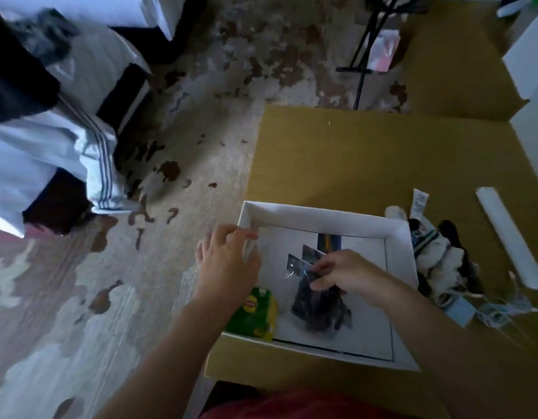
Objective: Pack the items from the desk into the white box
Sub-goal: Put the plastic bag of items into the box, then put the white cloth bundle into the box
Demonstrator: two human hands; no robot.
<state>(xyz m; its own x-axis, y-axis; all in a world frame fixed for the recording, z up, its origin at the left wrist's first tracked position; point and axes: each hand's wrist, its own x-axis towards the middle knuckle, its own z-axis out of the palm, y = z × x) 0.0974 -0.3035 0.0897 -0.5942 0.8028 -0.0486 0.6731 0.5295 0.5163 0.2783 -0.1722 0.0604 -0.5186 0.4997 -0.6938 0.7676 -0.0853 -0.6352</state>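
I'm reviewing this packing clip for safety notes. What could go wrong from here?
1. The right hand pinches the dark packet by its shiny wrap only; such a thin grip may slip.
2. The white box sits close to the left edge of the desk, so a push might slide it off.
3. Thin cables lie tangled by the cloth bundle and may snag when lifted.
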